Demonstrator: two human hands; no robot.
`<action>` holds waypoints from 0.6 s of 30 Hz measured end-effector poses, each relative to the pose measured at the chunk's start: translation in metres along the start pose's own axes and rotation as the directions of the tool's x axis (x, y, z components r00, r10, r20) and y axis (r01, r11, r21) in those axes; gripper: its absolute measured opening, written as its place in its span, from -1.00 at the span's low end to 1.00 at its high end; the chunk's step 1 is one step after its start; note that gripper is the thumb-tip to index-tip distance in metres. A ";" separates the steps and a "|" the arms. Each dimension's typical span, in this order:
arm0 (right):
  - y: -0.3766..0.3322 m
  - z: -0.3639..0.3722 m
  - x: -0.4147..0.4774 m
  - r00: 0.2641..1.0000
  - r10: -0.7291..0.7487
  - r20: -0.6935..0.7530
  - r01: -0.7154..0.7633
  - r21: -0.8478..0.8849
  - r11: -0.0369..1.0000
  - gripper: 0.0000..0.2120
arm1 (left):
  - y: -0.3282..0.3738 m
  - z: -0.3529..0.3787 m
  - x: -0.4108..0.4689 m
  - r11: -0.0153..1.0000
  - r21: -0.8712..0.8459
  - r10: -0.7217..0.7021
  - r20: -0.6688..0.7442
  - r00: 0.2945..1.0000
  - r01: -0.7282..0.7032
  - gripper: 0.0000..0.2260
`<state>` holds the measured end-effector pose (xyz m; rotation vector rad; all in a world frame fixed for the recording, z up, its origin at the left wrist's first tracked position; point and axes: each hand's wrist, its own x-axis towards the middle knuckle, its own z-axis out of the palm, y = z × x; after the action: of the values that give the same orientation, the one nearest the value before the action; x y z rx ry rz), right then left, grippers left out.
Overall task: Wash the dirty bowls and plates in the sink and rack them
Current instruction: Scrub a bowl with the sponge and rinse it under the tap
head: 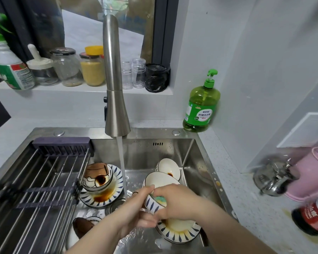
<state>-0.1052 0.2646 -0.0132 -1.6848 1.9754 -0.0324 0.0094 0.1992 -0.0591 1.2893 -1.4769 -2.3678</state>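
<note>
Nearest the camera, a blue-leaf plate [178, 234] with brown staining is seen lying on the sink floor at front right. At front left, a dark brown item [83, 226] is partly hidden under the rack; its kind cannot be told.

Just above the plate, a small blue-striped bowl [151, 205] is held tilted over the basin. It is gripped by the left hand [136, 209], thumb up at the rim and fingers curled beneath. A green-and-yellow sponge [159, 199] is held in the curled fingers of the right hand [176, 200] and pressed against the bowl.

Mid-basin, left: a second patterned plate [106, 200] with sauce stains is noted, carrying a cartoon-printed bowl [97, 178] tipped on its side. Mid-basin, right: two white bowls [166, 169] are seen leaning together, the farther one marked with a dark spot.

A water stream [122, 162] is observed running from the faucet [114, 79] into the sink [145, 153]. The left half of the sink is spanned by a bar rack [35, 189], on which no dishes are seen.

Farther back, a green soap bottle [200, 105] is noted on the surface [237, 180] at the corner, and jars [81, 68] are lined on the windowsill.
</note>
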 end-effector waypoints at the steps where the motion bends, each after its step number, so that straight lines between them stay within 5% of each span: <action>1: 0.003 -0.005 -0.002 0.999 -0.023 0.028 0.021 0.082 0.996 -0.84 | -0.001 -0.002 -0.001 0.999 0.048 -0.020 0.032 0.999 0.019 -0.57; 5: 0.017 -0.016 -0.003 0.993 -0.071 0.096 0.020 0.452 0.892 -0.77 | -0.005 -0.007 0.002 0.983 0.160 0.079 0.065 0.995 -0.088 -0.46; 10: 0.040 -0.024 -0.006 0.970 -0.189 0.152 0.030 0.698 0.715 -0.70 | -0.003 -0.010 0.007 0.984 -0.008 0.180 0.031 0.983 -0.179 -0.33; 16: 0.056 -0.019 -0.004 0.982 -0.169 0.082 -0.013 0.928 0.372 -0.46 | 0.009 -0.001 0.010 0.951 -0.235 0.199 -0.042 0.979 -0.203 -0.55; 18: 0.054 -0.016 0.000 1.000 -0.003 0.017 -0.015 0.940 0.341 -0.56 | 0.011 0.004 0.009 0.927 -0.292 0.202 -0.137 0.970 -0.235 -0.64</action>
<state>-0.1610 0.2712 -0.0185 -0.8274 1.3841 -0.9896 -0.0029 0.1918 -0.0554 1.0911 -1.1025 -2.2354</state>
